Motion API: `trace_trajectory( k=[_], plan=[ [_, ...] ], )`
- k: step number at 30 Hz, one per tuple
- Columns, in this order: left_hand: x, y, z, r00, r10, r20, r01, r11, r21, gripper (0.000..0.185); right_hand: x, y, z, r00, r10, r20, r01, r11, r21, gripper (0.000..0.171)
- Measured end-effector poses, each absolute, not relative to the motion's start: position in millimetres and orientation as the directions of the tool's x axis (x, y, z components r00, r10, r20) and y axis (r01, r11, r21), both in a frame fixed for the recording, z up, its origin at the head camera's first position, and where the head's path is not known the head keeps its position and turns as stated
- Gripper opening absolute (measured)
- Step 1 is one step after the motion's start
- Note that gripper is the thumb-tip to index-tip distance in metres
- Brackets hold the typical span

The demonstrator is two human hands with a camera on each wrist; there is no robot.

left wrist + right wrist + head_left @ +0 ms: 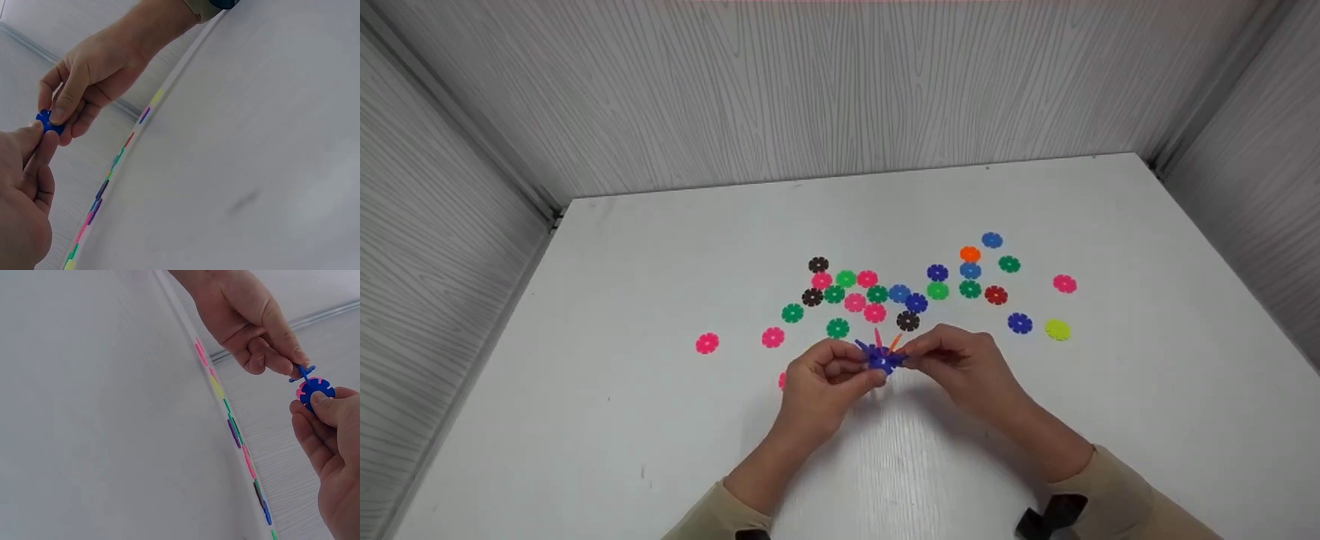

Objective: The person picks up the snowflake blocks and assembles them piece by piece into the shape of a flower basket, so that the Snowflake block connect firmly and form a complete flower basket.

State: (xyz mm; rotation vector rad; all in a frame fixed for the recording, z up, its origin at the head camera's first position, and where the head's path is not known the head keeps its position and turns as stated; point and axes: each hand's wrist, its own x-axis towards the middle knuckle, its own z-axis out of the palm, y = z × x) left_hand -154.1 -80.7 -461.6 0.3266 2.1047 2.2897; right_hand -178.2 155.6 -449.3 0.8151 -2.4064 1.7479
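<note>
Both hands – left hand [821, 375], right hand [960, 358] – pinched one blue cluster [879, 358] of joined discs above the desk [1110, 420] near its front edge. Loose discs [874, 313] lay scattered toward the desk's middle, just behind.

— What's around the hands?
— A white tabletop [607, 315] stretching away beyond them, evenly lit.
— And past it?
— Pale grey wood-grain walls: a back wall [825, 82] opposite, side walls [427, 247] flanking either side.
</note>
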Motion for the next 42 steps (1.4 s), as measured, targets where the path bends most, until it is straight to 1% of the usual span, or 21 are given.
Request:
trace_trajectory(
  k=[3,7,9,12,15,19,22,26,31,42],
  plan=[
    [-155.3,-82.8,-461.6,-0.976,0.133,0.171,0.17,-0.025,0.985,0.041,-178.6,157.9,-448.5,-0.87,-0.383,0.31,-0.415,0.232,-0.88,0.023],
    [-156.6,-85.9,-460.6,-0.974,0.137,0.18,0.193,0.094,0.977,0.059,-179.6,160.8,-447.3,-0.887,-0.39,0.248,-0.355,0.23,-0.906,0.024],
    [-156.5,-87.1,-459.6,-0.974,0.151,0.167,0.187,0.131,0.974,0.067,-180.0,161.8,-446.7,-0.89,-0.396,0.226,-0.331,0.22,-0.918,0.024],
    [-156.2,-88.3,-458.1,-0.973,0.19,0.132,0.162,0.15,0.975,0.073,-180.0,162.7,-445.8,-0.891,-0.406,0.206,-0.309,0.207,-0.928,0.023],
    [-156.3,-89.2,-456.9,-0.963,0.254,0.091,0.126,0.126,0.984,0.073,-179.7,163.0,-444.8,-0.89,-0.413,0.194,-0.298,0.204,-0.932,0.022],
    [-156.9,-90.1,-456.4,-0.936,0.35,0.045,0.072,0.065,0.995,0.068,-179.5,163.1,-444.4,-0.886,-0.426,0.183,-0.289,0.199,-0.936,0.023],
    [-156.9,-90.7,-456.4,-0.921,0.388,0.028,0.045,0.034,0.998,0.067,-179.4,163.1,-444.8,-0.884,-0.435,0.171,-0.279,0.198,-0.939,0.023],
    [-156.1,-90.2,-456.2,-0.917,0.397,0.036,0.037,-0.004,0.999,0.067,-179.6,162.7,-445.6,-0.885,-0.439,0.155,-0.262,0.195,-0.945,0.021],
    [-156.0,-89.3,-455.4,-0.917,0.398,0.038,0.019,-0.052,0.998,0.066,-179.7,162.4,-445.7,-0.881,-0.441,0.169,-0.277,0.193,-0.941,0.021],
    [-155.1,-89.0,-455.7,-0.915,0.399,0.062,0.039,-0.067,0.997,0.065,-178.8,162.4,-445.3,-0.875,-0.443,0.193,-0.301,0.187,-0.935,0.022]
  ],
)
